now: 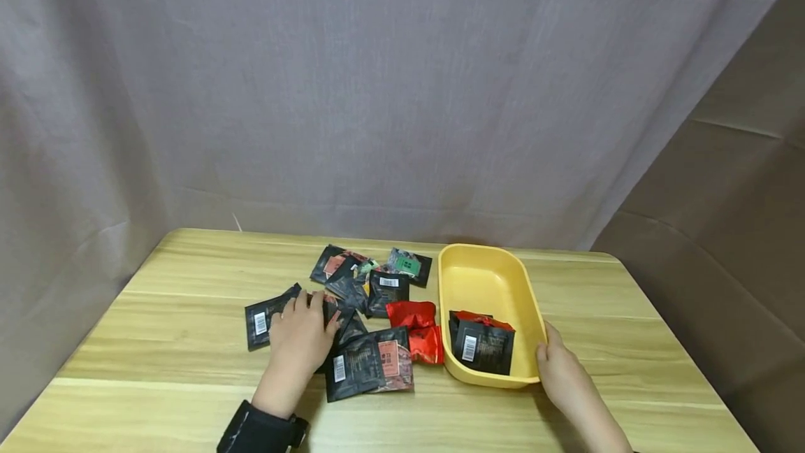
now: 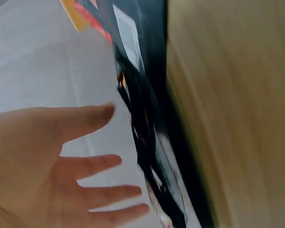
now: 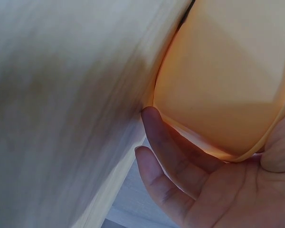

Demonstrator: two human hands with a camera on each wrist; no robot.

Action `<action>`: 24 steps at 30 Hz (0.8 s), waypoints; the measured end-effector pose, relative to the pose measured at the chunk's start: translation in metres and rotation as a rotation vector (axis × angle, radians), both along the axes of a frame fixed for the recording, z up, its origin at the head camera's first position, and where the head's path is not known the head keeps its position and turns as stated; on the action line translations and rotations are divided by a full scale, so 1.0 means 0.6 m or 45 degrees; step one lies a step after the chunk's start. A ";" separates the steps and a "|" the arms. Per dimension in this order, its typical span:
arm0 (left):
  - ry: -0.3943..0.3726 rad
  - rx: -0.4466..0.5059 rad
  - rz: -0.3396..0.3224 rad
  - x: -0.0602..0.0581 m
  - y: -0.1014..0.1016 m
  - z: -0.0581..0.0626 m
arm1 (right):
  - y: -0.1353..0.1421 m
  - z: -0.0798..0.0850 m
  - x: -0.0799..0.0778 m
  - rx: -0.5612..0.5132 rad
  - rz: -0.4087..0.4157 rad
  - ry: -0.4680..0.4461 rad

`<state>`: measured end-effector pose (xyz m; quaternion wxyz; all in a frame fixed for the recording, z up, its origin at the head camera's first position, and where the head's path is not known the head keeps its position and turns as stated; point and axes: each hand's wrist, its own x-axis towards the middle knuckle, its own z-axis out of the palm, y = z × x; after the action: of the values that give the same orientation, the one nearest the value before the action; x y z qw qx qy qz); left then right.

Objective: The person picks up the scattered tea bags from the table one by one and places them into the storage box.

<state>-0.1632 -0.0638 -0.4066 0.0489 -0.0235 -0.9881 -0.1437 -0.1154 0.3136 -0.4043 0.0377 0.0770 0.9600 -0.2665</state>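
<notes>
My left hand (image 1: 302,338) hovers over the left part of a loose pile of flat black packets (image 1: 355,369). In the left wrist view, its thumb and fingers (image 2: 104,190) are extended and spread beside the packets' edges (image 2: 152,99), with nothing between them. A black packet with a white barcode label (image 1: 260,324) lies just left of that hand. My right hand (image 1: 560,369) grips the near right corner of a yellow plastic bin (image 1: 484,278); the right wrist view shows its fingers under the bin wall (image 3: 218,85). Inside the bin's near end are black packets (image 1: 487,348) with a red one partly hidden behind.
Two shiny red packets (image 1: 411,314) lie against the bin's left side. Farther back are more black packets, one with a green label (image 1: 407,265). The wooden table (image 1: 189,285) ends at a grey curtain (image 1: 377,124) behind and a brownish cloth (image 1: 711,215) at right.
</notes>
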 end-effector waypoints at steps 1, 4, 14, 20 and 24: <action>-0.020 -0.008 0.026 0.000 -0.003 0.000 | 0.001 0.001 0.000 0.001 0.003 -0.005; -0.114 -0.022 0.064 0.000 -0.014 -0.001 | 0.004 0.005 0.002 0.005 0.011 -0.013; -0.183 -0.046 0.052 0.000 -0.020 0.006 | 0.005 0.006 0.000 -0.006 0.012 -0.012; -0.190 -0.063 0.021 -0.002 -0.023 0.008 | -0.001 0.001 0.001 -0.018 -0.003 -0.005; -0.071 -0.053 -0.004 -0.002 -0.013 0.009 | 0.000 0.000 0.000 -0.017 -0.002 -0.004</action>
<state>-0.1641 -0.0718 -0.4012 0.0207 -0.0221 -0.9919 -0.1237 -0.1152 0.3133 -0.4043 0.0394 0.0781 0.9581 -0.2729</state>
